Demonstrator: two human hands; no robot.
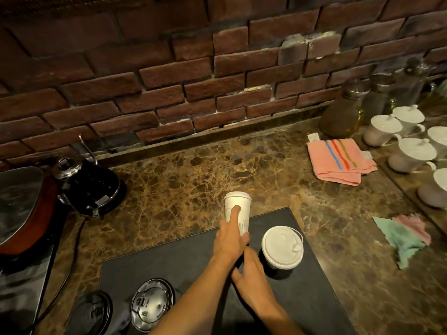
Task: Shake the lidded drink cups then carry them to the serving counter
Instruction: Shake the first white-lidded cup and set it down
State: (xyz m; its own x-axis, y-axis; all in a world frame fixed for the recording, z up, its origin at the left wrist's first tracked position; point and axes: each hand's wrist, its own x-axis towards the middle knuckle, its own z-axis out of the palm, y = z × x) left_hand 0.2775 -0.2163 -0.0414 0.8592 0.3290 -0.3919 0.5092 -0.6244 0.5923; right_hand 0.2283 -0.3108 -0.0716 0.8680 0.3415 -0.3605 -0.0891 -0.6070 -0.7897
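A: Where are the cups?

B: Both sit near the frame's centre. The left hand grips the tilted paper cup, index finger stretched along its side, thumb wrapped round the base. Its white lid is on.

A: And the other?

B: The second lidded cup stands upright on the dark mat, just right of centre. The right hand lies beside it, fingers relaxed, holding nothing.

A: Anything else?

B: A black kettle at left, a striped pink cloth at upper right, white lidded mugs on the right edge.
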